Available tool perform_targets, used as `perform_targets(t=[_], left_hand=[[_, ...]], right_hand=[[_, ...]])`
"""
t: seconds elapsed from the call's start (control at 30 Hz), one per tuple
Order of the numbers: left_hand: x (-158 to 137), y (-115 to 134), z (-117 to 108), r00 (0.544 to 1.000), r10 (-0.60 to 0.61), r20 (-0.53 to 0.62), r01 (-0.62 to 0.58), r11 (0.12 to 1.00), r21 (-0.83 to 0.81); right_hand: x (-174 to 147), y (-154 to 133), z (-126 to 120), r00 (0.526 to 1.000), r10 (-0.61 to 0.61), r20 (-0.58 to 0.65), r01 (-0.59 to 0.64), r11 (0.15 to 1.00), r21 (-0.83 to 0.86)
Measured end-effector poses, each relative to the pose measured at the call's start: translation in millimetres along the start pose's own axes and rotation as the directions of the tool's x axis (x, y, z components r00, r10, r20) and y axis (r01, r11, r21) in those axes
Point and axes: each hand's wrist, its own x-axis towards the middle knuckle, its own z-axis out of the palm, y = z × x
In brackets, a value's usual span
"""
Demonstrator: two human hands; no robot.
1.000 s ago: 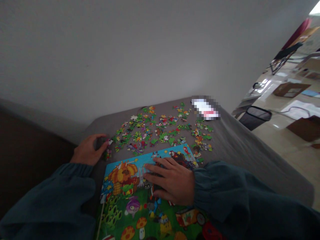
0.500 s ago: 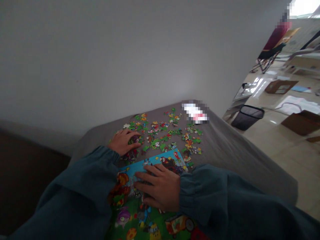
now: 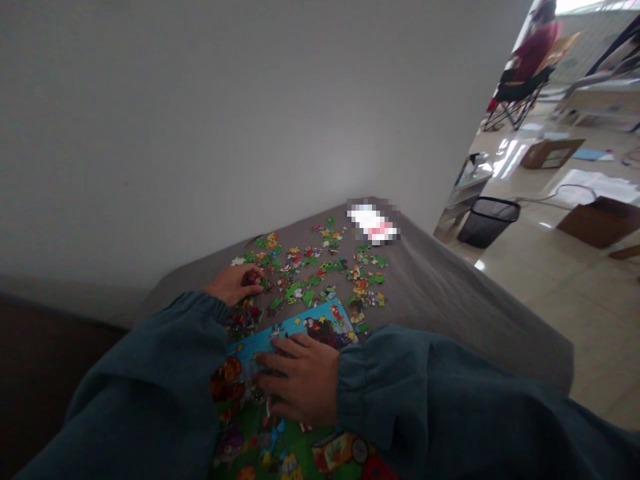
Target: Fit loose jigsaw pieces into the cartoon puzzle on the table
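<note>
A colourful cartoon puzzle board [image 3: 300, 323] lies on a grey cloth surface [image 3: 440, 293] in front of me. My right hand [image 3: 299, 377] rests flat on the board, fingers spread, pointing left. Beyond the board several loose puzzle pieces [image 3: 320, 267] are scattered in green, red and yellow. My left hand [image 3: 233, 283] reaches into the left side of that scatter, fingers curled over pieces; whether it grips one I cannot tell. Both arms wear dark teal sleeves.
A plain white wall rises right behind the grey surface. A blurred white and red object [image 3: 373, 221] lies at the far edge. To the right the floor holds a black mesh bin [image 3: 487, 220], cardboard boxes [image 3: 597, 220] and a folding chair [image 3: 520, 93].
My left hand has moved from the left of the board up into the loose pieces. The view has swung right. My right hand stays flat on the board.
</note>
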Motion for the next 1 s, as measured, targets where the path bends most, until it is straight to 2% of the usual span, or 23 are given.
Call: perform_targets(t=[0.2,0.4,0.57,0.8,1.0], left_hand=[[-6.5,-9.7,3.9,0.999,-0.042,0.000,0.042,0.998,-0.054],[-12.4,-15.6,-10.5,0.997,-0.056,-0.048,0.053,0.996,-0.078],[-13.5,-7.5,-6.2,0.998,-0.052,-0.035,0.049,0.996,-0.079],[-8.3,3.4,8.4,0.992,-0.063,-0.110,0.055,0.996,-0.073],[-16.7,10.3,-4.5,0.978,-0.148,-0.150,0.120,0.977,-0.177]], right_hand=[[-0.2,0.3,-2.6,1.000,0.001,0.011,-0.001,1.000,-0.001],[0.6,-1.9,-3.2,1.000,0.016,0.025,-0.016,1.000,-0.004],[-0.2,0.2,-3.6,1.000,0.011,0.019,-0.011,1.000,-0.003],[0.2,-0.7,-7.2,0.999,0.015,0.031,-0.015,1.000,0.016],[-2.0,-2.4,-10.0,0.998,0.021,0.052,-0.024,0.998,0.054]])
